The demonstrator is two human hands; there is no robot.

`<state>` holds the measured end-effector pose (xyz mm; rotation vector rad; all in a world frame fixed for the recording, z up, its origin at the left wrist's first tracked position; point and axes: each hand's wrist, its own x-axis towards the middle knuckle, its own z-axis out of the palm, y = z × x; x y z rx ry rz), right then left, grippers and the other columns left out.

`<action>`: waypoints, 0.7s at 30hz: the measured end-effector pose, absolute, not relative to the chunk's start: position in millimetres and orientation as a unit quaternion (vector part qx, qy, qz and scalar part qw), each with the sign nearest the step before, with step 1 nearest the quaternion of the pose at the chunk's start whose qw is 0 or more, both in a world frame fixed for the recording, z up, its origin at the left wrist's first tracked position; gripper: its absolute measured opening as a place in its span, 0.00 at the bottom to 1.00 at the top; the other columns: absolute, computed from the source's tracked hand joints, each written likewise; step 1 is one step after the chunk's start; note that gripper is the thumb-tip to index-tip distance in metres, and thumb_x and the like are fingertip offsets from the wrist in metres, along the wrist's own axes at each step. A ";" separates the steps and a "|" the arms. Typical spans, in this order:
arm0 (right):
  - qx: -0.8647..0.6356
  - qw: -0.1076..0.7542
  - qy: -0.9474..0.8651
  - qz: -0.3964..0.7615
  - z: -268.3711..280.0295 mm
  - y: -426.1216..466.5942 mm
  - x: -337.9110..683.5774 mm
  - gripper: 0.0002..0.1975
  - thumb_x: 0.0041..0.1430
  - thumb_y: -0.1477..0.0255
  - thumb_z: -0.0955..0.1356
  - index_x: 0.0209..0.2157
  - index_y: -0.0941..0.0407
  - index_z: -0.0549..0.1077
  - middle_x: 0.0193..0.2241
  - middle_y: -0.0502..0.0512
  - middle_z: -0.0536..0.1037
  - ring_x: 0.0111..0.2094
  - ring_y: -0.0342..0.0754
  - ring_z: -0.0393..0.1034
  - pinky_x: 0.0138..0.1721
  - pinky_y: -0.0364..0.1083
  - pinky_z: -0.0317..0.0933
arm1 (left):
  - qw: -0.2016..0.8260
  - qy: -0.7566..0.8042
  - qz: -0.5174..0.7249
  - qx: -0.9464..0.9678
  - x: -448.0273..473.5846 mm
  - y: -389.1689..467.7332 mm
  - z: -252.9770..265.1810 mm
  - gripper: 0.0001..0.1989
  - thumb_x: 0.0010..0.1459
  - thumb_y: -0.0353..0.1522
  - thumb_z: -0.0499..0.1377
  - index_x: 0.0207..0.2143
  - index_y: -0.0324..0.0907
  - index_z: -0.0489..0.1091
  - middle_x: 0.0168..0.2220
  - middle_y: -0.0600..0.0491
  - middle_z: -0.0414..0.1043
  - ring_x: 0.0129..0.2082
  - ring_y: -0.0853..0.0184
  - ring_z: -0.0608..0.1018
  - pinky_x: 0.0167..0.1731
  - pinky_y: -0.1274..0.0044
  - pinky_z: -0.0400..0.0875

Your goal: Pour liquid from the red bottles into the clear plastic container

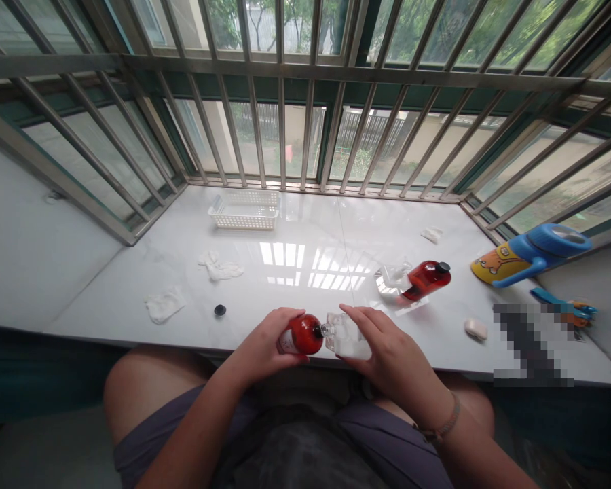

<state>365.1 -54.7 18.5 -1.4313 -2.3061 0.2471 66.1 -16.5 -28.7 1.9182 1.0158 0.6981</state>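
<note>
Close to the near edge of the counter, my left hand is wrapped round a red bottle with a label, tipped on its side. Its neck points right and meets the mouth of a clear glass bottle, also lying sideways. That clear bottle is gripped by my right hand, fingers along its top and thumb beneath. Whether liquid passes between the two necks I cannot tell. A small black cap lies on the counter to the left of my left hand.
A white plastic basket stands by the barred window. Crumpled tissues and white gloves lie left. To the right are a second red bottle, a clear container, a soap-like white block and a blue-and-yellow flask.
</note>
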 end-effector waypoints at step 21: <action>-0.541 0.293 -0.758 0.215 15.0 -33.4 369.7 0.35 0.63 0.58 0.77 0.66 0.48 0.65 0.61 0.61 0.75 0.61 0.62 0.74 0.61 0.61 0.71 | 0.401 0.413 0.323 0.751 72.2 0.9 -9.3 0.40 0.54 0.35 0.78 0.66 0.51 0.68 0.65 0.45 0.73 0.64 0.50 0.77 0.66 0.58 0.73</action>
